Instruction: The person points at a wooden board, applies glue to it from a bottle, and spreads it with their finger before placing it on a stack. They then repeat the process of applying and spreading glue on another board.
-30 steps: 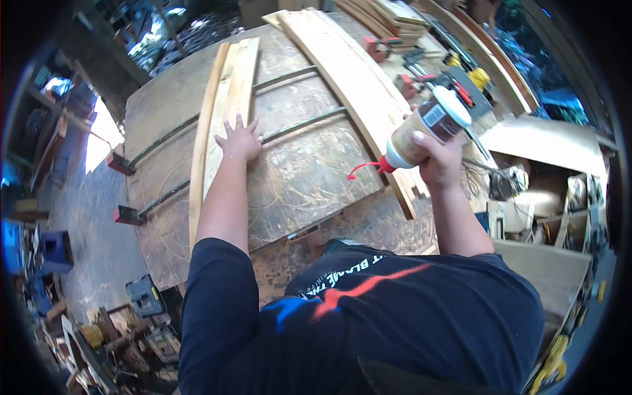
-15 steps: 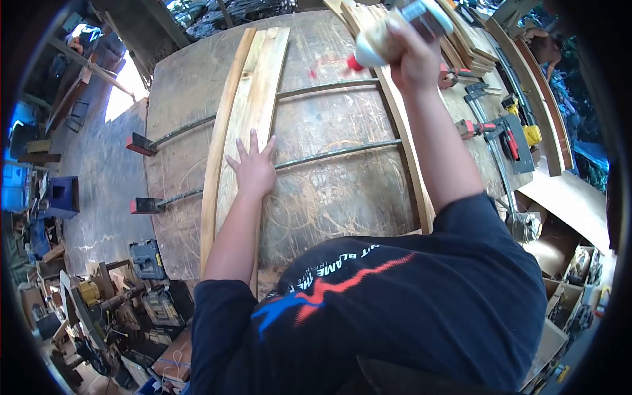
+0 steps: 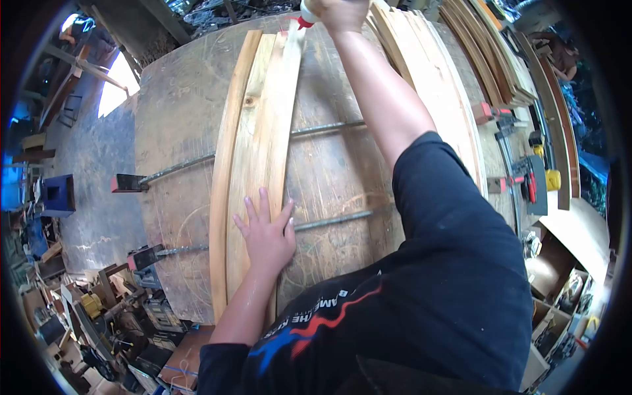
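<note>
My left hand (image 3: 270,240) lies flat with fingers spread on pale wooden boards (image 3: 271,138) that run side by side up the worktable. A narrower wooden strip (image 3: 235,145) lies along their left side. At the top edge of the view, my right hand (image 3: 343,14) grips a glue bottle (image 3: 308,11), tipped so its red nozzle points down at the far end of the rightmost board. Most of the bottle is cut off by the frame. Two bar clamps (image 3: 329,127) pass crosswise beneath the boards.
More boards (image 3: 438,85) lie on the right of the worktable (image 3: 178,99), with a stack of planks (image 3: 490,52) beyond. Red clamp heads (image 3: 484,113) and a yellow tool (image 3: 553,179) sit at the right edge. A person (image 3: 559,56) is in the right background.
My right hand has swung left and away from me with the bottle, over the boards' far end. My view has shifted forward; my left hand still rests on the boards, now nearer their front end.
</note>
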Demonstrator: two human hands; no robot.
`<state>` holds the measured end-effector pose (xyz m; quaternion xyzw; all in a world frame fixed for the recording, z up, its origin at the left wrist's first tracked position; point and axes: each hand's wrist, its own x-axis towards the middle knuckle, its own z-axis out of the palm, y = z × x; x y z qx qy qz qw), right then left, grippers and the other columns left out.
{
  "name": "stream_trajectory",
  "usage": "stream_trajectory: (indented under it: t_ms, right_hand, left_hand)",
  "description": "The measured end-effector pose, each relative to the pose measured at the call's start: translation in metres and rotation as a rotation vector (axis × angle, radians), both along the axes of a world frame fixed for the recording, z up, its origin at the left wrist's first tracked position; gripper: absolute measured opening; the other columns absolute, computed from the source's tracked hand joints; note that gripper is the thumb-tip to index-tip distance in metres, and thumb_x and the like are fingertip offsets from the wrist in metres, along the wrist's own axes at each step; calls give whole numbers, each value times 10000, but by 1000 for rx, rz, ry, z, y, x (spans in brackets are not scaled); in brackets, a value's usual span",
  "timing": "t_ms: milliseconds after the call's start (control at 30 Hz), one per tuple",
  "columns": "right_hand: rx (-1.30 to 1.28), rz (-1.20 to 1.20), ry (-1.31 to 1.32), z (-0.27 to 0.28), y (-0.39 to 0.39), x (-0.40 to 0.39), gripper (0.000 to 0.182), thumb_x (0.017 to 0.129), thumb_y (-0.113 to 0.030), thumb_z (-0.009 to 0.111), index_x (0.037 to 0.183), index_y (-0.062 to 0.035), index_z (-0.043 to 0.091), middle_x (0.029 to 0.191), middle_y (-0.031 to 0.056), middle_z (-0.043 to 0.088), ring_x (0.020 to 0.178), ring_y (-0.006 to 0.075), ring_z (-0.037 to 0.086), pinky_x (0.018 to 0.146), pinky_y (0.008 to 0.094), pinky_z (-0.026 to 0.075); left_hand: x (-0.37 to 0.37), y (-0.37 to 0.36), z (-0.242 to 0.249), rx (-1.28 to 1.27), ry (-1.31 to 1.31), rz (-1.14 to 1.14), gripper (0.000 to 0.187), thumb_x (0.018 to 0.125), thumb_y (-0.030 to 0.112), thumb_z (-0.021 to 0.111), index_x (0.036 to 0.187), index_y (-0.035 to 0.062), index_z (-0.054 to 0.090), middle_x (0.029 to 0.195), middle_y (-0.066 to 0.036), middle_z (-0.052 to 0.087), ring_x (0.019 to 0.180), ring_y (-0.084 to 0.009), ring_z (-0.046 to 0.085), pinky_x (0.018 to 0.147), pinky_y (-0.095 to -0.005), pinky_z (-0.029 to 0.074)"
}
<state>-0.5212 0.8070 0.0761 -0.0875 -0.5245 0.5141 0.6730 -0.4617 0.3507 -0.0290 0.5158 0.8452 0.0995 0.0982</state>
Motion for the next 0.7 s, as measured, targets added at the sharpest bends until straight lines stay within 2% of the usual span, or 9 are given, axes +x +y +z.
stream_trajectory:
  t_ms: [33,67,100,267,567,700]
  right_hand:
    - [-1,141,-5,10,-4,5,216,812,95,720,869,-58,578,696,33,618,536,159,608,470,331,500]
    - [-7,146,118,15,-8,-2,212,830,96,684,783,-61,549,623,43,595,466,169,582,430,325,474]
    - [-16,180,80,17,-10,-1,206,829,94,680,795,-62,550,638,50,607,479,167,591,433,323,475]
    - [2,22,-19,-7,18,-12,190,831,63,703,840,-65,563,672,45,621,516,158,604,457,318,490]
    - [-32,-97,-84,-29,32,-32,205,835,4,750,940,-69,589,748,38,651,597,142,633,514,308,523]
    - [-42,-65,-101,-32,29,-36,251,830,-4,765,995,-64,587,788,40,658,642,139,643,557,309,536]
  left_hand:
    - [-1,1,0,-21,-2,4,483,929,326,669,1411,309,636,1665,-203,293,1513,-550,217,1154,-783,110]
    - [0,2,0,-47,-5,5,485,926,323,673,1409,306,637,1664,-205,294,1510,-556,219,1147,-791,111]
    - [0,3,0,-58,-4,5,485,928,316,667,1412,303,635,1665,-210,291,1511,-558,216,1144,-793,113]
    - [0,8,4,-109,-15,2,496,932,306,656,1426,296,623,1666,-225,284,1510,-576,199,1126,-809,118]
    - [0,8,2,-94,6,-10,519,913,311,672,1429,287,622,1663,-237,286,1510,-585,187,1117,-816,122]
    - [1,6,1,-79,5,-6,516,910,311,672,1423,284,628,1662,-235,290,1513,-580,184,1118,-815,118]
